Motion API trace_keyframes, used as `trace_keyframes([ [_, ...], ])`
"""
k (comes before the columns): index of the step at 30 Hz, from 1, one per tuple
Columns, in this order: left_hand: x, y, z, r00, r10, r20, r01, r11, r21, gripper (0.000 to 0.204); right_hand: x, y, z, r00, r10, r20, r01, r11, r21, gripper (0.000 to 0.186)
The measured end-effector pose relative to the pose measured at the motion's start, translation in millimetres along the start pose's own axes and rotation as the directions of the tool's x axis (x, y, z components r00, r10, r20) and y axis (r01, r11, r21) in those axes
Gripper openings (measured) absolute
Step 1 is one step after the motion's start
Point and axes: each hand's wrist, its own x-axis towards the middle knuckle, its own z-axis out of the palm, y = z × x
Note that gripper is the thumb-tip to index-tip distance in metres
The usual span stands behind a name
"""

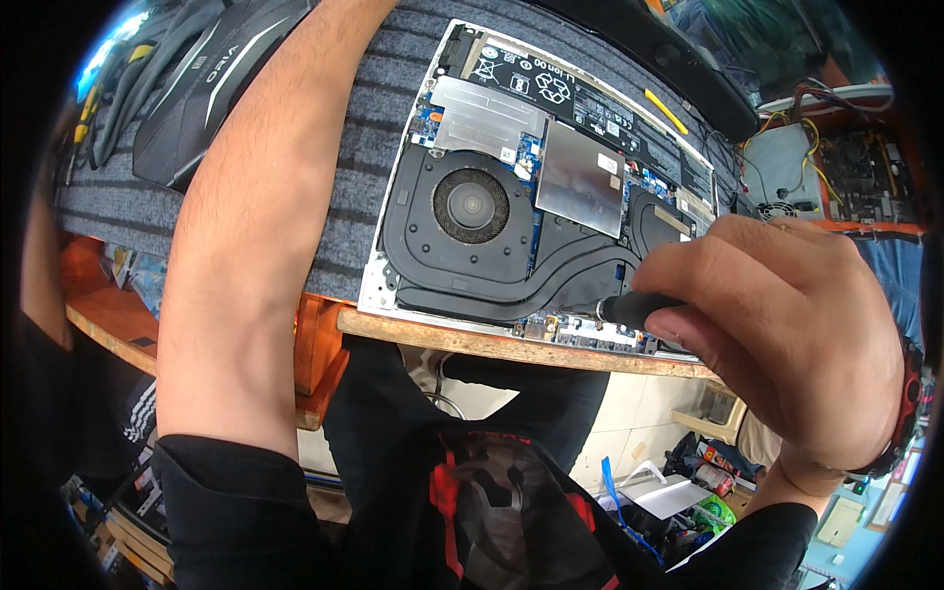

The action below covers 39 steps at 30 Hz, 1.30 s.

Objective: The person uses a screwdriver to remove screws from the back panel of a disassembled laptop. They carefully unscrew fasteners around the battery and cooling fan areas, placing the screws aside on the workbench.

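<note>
An opened laptop (580, 236) lies on a grey ribbed mat, its inner side up. A round cooling fan (472, 205), a metal cover plate (582, 177), dark heat pipes (551, 267) and a black battery (590, 98) show in it. My right hand (777, 315) is closed round the dark handle of a screwdriver (629, 310). The screwdriver lies low over the laptop's near edge and points left; whether its tip touches a screw I cannot make out. My left forearm (246, 226) reaches up past the laptop's left side, and the hand is beyond the top of the picture.
A black angular case (216, 88) and thick grey cables (118, 98) lie on the left. A yellow stick-like tool (667, 111) rests beyond the battery, near a long black bar (669, 54). An opened computer (855, 167) stands far right. The wooden table edge (492, 339) is close to me.
</note>
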Motion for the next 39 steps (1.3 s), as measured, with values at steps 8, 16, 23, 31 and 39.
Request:
trace_keyframes([
  [8, -3, -8, -12, 1.000, -0.015, 0.022, 0.014, 1.000, 0.023, 0.016, 8, -13, -6, 0.999, -0.042, -0.001, 0.041, 0.996, 0.081, 0.032],
  [16, -3, -2, 4, 0.997, -0.058, 0.055, 0.056, 0.998, 0.042, 0.016, -14, 23, -4, 0.993, 0.003, -0.116, 0.009, 0.995, 0.099, 0.030],
  [23, -2, -4, -6, 0.999, -0.033, 0.019, 0.032, 0.999, 0.044, 0.017, -35, 67, -7, 0.979, 0.193, -0.071, -0.191, 0.981, 0.031, 0.017],
  [31, -2, -4, -8, 0.999, 0.001, 0.043, -0.003, 0.998, 0.061, 0.016, -28, 80, 6, 0.983, 0.168, -0.068, -0.164, 0.984, 0.065, 0.018],
  [39, 0, 0, -11, 0.999, 0.001, 0.054, -0.004, 0.998, 0.058, 0.016, -27, 79, 4, 0.985, 0.162, -0.055, -0.160, 0.987, 0.025, 0.018],
])
